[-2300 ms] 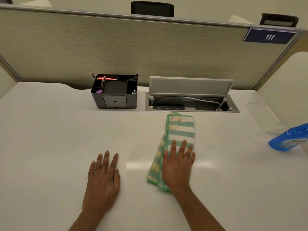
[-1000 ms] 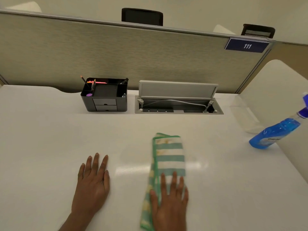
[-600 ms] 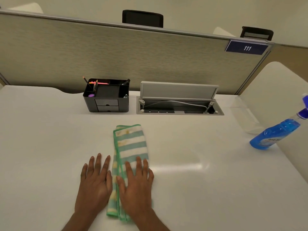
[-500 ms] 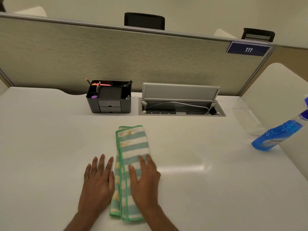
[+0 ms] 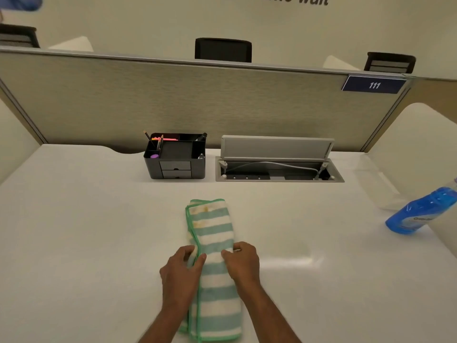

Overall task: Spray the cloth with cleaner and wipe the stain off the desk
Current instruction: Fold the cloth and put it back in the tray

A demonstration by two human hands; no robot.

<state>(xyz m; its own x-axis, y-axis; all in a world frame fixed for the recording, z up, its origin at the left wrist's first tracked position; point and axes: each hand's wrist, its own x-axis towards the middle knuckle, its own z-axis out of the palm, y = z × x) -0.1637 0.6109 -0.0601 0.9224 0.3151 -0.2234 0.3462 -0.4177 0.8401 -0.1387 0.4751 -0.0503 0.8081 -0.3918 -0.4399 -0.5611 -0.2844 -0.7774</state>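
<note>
A folded green-and-white striped cloth (image 5: 212,229) with yellowish marks near its far end lies lengthwise on the white desk (image 5: 86,231), in the middle near me. My left hand (image 5: 181,271) pinches its left edge and my right hand (image 5: 243,264) pinches its right edge, both about halfway along the cloth. A blue spray bottle of cleaner (image 5: 420,211) leans tilted at the desk's right side, far from both hands. I cannot make out a stain on the desk surface.
A black desk organiser (image 5: 176,159) with pens stands at the back centre. Right of it an open cable hatch (image 5: 277,162) has its lid raised. A grey partition (image 5: 197,100) closes the desk's far side. A white curved side panel (image 5: 420,154) stands at right.
My right hand wiped the cloth toward me and then left. Both hands, which lay flat, now grip the cloth's edges. The view has tilted upward.
</note>
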